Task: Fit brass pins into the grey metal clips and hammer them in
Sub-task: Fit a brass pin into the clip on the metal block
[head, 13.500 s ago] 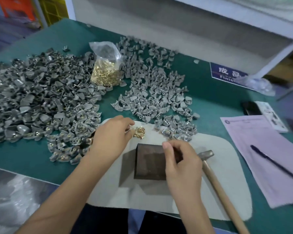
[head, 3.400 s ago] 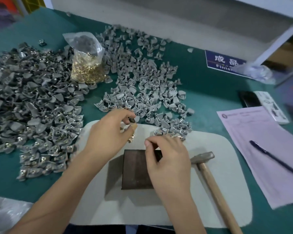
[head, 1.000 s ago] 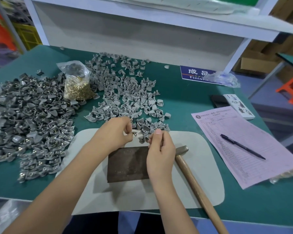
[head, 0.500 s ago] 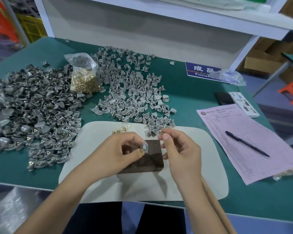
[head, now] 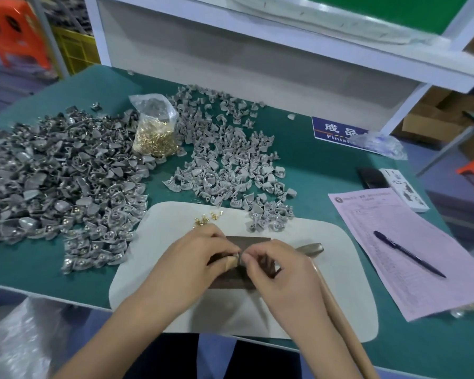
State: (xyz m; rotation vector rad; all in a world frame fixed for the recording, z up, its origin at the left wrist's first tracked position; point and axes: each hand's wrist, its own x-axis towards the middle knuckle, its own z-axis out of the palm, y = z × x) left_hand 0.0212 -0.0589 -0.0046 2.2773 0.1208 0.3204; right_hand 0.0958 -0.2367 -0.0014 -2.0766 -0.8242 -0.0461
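A person sits at a green table [head: 326,170], seen from above. Both hands meet over a dark metal block [head: 231,280] at the middle of a white mat [head: 159,242]. The left hand [head: 192,266] pinches a small grey clip [head: 239,257] between thumb and curled fingers; the right hand [head: 282,277] has its fingertips drawn close together against the same clip, probably pressing a brass pin into it, though the pin itself is too small to make out. Holding the clip just over the block likely readies it for hammering, and the hammer [head: 337,305] lies on the mat just beside the right hand, within easy reach. A few loose brass pins [head: 204,218] sit on the mat beyond the hands. Further back, a clear plastic bag [head: 154,124], open at the top, holds many more pins. It stands between two large heaps of clips: darker clips [head: 55,170] on the left, paler clips [head: 230,165] on the right.
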